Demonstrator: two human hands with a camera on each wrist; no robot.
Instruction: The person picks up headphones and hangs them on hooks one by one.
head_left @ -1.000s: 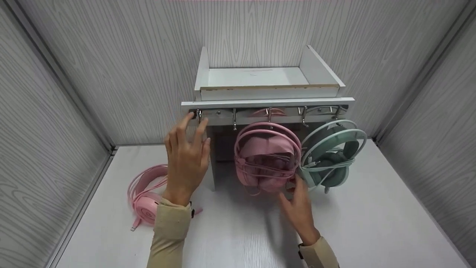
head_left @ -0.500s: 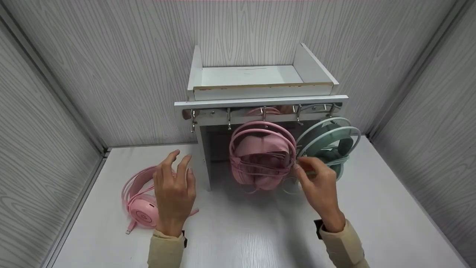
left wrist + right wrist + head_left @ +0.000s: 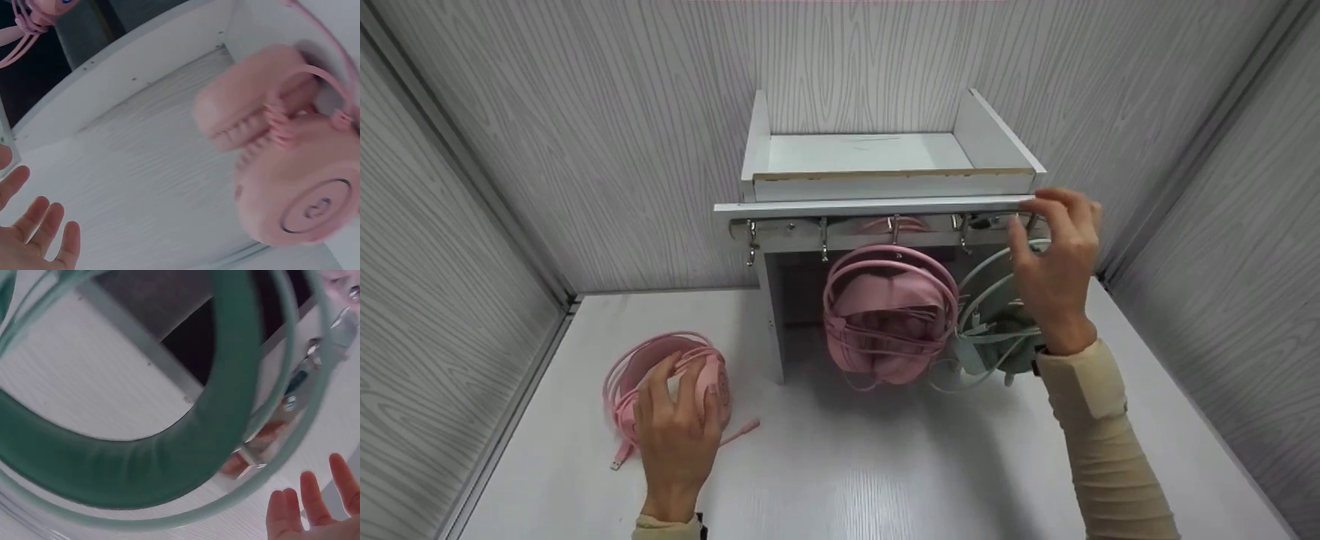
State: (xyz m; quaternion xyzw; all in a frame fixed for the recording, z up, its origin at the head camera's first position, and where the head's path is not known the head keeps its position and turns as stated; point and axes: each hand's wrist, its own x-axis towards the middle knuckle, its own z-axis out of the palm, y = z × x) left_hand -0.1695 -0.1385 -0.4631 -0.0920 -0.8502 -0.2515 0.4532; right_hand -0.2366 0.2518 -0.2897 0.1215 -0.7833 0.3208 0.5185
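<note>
My left hand [image 3: 679, 439] is over a pink headset [image 3: 723, 394] lying on the table at the left. In the left wrist view the fingers of that hand [image 3: 39, 236] are spread, apart from the pink ear cups [image 3: 298, 180]. My right hand [image 3: 1061, 274] is raised to the right end of a metal hook rail [image 3: 855, 225], in front of a green headset [image 3: 971, 356], partly hiding it. The right wrist view has the green headband [image 3: 129, 467] close up, with my right fingers [image 3: 315, 498] beside it. A second pink headset [image 3: 889, 292] hangs from the middle hook.
A white shelf unit [image 3: 870, 187] with a tray-like top stands against the back wall and carries the rail. Several metal hooks line it, one at the left end [image 3: 751, 244]. Below is a dark recess [image 3: 802, 289]. Patterned panels [image 3: 472, 187] enclose the white table [image 3: 840, 465].
My left hand has come away from the left end of the rail and down to the pink headset on the table. My right hand has risen from beside the hanging headsets to the rail's right end.
</note>
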